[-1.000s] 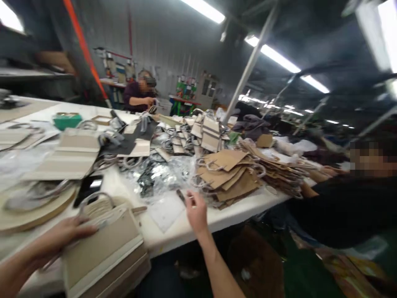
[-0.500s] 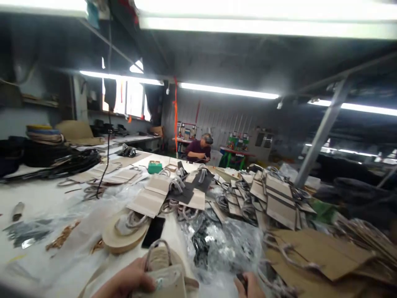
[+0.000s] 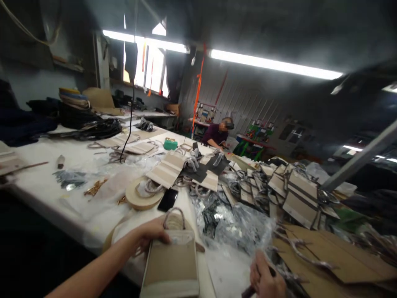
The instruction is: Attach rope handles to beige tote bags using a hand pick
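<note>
My left hand [image 3: 154, 232] is closed on the top edge of a small beige handbag [image 3: 172, 267]. Its thumb lies on the bag's front near the looped handle [image 3: 174, 210], and the bag's lower end runs out of the picture. On the right, my right hand [image 3: 266, 276] is closed around a dark, slim handled tool [image 3: 248, 292] whose kind I cannot make out. A gap of tabletop separates this hand from the bag. Behind the bag are a roll of beige tape [image 3: 132, 201] and a black phone [image 3: 168, 200].
Flat beige bag pieces [image 3: 166, 169] with handles lie mid-table. Clear plastic wrapping [image 3: 248, 225] and brown panels [image 3: 338, 252] cover the right side. Small gold hardware [image 3: 95, 187] sits on the left. A co-worker [image 3: 217, 134] leans over the table's far end.
My view has tilted downward and turned left, so more of the handbag and both hands shows. Both hands keep hold of what they held.
</note>
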The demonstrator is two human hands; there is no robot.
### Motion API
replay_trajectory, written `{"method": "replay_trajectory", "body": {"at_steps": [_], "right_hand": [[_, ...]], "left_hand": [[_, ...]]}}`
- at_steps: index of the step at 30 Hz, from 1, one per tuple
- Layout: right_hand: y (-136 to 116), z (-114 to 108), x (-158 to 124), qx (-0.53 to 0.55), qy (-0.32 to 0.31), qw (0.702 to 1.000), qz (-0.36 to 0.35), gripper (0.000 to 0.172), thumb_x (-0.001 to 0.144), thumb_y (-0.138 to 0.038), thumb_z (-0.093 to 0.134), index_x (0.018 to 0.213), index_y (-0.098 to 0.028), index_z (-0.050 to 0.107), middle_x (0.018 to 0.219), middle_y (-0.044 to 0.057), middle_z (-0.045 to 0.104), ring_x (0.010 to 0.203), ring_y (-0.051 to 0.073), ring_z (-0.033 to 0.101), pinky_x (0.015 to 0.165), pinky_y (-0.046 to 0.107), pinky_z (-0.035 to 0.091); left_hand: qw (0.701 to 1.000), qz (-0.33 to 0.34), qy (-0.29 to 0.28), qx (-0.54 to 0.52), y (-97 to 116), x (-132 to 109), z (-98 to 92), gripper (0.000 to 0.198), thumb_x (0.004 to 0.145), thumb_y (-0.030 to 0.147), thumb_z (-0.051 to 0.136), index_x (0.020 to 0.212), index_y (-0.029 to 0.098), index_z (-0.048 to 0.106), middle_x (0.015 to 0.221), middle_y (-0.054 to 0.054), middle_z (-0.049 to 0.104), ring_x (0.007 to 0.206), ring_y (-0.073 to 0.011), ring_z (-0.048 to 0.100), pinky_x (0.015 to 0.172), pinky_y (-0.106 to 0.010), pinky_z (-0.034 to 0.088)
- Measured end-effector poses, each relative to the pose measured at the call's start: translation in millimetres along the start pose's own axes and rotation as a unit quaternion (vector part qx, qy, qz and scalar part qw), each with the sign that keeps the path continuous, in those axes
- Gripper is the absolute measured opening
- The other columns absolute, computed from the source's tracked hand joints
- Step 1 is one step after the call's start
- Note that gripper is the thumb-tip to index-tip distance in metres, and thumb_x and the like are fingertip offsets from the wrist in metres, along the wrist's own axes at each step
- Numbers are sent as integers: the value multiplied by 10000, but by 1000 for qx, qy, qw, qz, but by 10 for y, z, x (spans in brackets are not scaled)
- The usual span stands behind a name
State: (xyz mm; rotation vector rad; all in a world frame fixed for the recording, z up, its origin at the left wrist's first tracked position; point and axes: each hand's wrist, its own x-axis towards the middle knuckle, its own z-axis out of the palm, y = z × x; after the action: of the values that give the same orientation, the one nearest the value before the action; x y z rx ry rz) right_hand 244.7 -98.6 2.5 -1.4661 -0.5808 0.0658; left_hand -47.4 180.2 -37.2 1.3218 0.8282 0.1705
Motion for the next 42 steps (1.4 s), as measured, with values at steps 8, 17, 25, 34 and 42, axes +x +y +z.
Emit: {"method": "replay_trajectory", "body": {"at_steps": [8, 17, 25, 34, 42], "right_hand": [[-745, 1145, -528, 256, -188, 948, -17, 626, 1087, -418, 763, 604, -217, 420, 542, -77, 323, 449, 84, 319, 442, 236, 247], [-286, 2049, -767, 214, -237, 948, 3, 626, 1117, -501, 710, 618, -226, 452, 543, -64, 387, 467, 89, 354, 460, 263, 278], [-219, 2107, -786, 222, -239, 945, 19, 639, 1109, -524, 722, 624, -229, 429, 547, -74, 357, 461, 83, 331, 454, 259, 284], [-131, 2107, -838, 220, -218, 951, 14, 641, 1135, -518, 684, 652, -243, 365, 582, -85, 289, 462, 79, 296, 451, 253, 261], [-150, 2045, -792, 208, -247, 946, 9, 624, 1134, -486, 691, 629, -235, 424, 558, -67, 349, 460, 99, 377, 480, 284, 272]], "left_hand": [[991, -110, -79, -10, 202, -104, -67, 497, 477, 193, 888, 944, 182, 717, 812, -83, 762, 640, -266, 679, 507, -321, 544], [988, -120, -94, -41, 180, -90, -56, 443, 557, 137, 875, 983, 157, 756, 821, -88, 774, 711, -320, 753, 552, -360, 610], [993, -22, -41, -105, -1, -22, 44, 439, 461, 120, 884, 884, 147, 772, 855, -63, 806, 708, -228, 729, 603, -271, 605], [996, -43, 7, -72, -78, 28, 82, 321, 488, 138, 882, 771, 136, 732, 755, -53, 741, 643, -209, 665, 558, -276, 549], [996, -71, -28, -40, -43, 40, -54, 410, 540, 176, 943, 895, 164, 739, 785, -57, 734, 695, -264, 707, 576, -310, 584]]}}
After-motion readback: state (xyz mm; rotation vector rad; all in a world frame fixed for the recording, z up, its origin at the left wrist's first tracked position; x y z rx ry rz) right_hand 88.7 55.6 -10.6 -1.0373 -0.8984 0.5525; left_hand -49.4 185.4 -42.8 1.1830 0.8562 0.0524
